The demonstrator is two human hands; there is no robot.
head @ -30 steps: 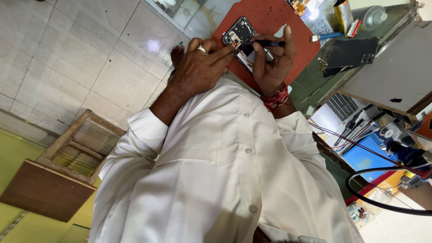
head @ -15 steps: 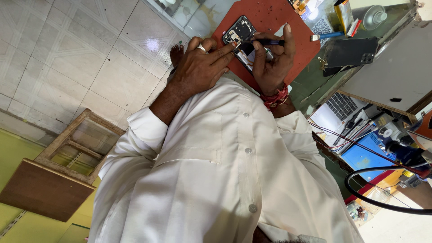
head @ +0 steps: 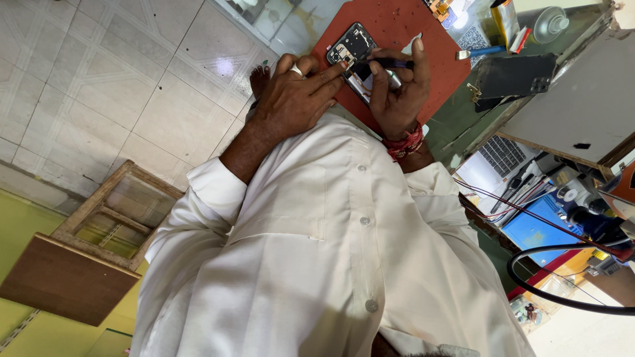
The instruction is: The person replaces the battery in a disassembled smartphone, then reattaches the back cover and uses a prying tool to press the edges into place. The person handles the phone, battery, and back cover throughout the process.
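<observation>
An opened phone point(head: 354, 56) lies near the top centre of the frame on a red mat point(head: 403, 26) with a dull, slightly speckled surface. The phone is a flat dark rectangle with rounded corners; its back is off, so small metal parts and a circuit board show at its upper end.

The left hand point(head: 297, 99) sits just left of centre in the upper part of the frame, palm down, a pale ring on one finger. Its fingers stretch rightward and press on the lower left edge of the phone, pinning it flat against the mat rather than wrapping around it.

The right hand point(head: 397, 92) is just to the right, palm turned toward the camera, with red threads tied at the wrist. Its thumb and fingers are closed around a slim dark tool point(head: 387, 64) shaped like a pen, which lies across the fingers and points left so that its tip meets the middle of the phone. The phone therefore lies between the two hands, touched by both the left fingertips and the tool.

Below the hands a white buttoned shirt point(head: 317, 251) of smooth cloth fills the middle of the frame. A second dark phone point(head: 516, 76) rests at upper right. At lower left stands a wooden stool point(head: 86, 244) on pale patterned floor tiles point(head: 119, 79).
</observation>
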